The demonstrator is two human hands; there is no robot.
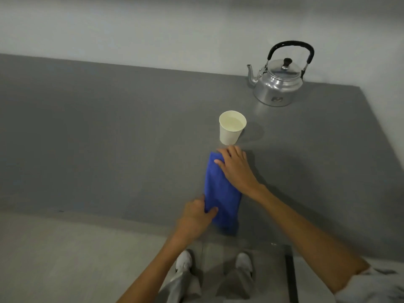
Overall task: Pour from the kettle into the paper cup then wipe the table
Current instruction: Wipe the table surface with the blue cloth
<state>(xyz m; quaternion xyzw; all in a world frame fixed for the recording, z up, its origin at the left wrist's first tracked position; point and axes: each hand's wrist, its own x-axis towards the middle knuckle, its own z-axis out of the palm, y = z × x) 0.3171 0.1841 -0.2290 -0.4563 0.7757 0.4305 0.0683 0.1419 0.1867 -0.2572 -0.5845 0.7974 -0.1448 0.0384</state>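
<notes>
A silver kettle (278, 84) with a black arched handle stands upright at the back right of the grey table (109, 138), its spout pointing left. A white paper cup (231, 127) holding liquid stands in front of it, nearer to me. Just below the cup lies a folded blue cloth (220, 193), stretched lengthwise toward the table's front edge. My right hand (237, 169) presses flat on the cloth's far end, fingers spread, close to the cup's base. My left hand (196, 217) pinches the cloth's near left edge between thumb and fingers.
A pale wall runs behind the table. The table's front edge crosses low in the view, with the light floor, my two white shoes (214, 262) and a dark floor strip (291, 278) beneath it. Bare grey surface spreads to the left.
</notes>
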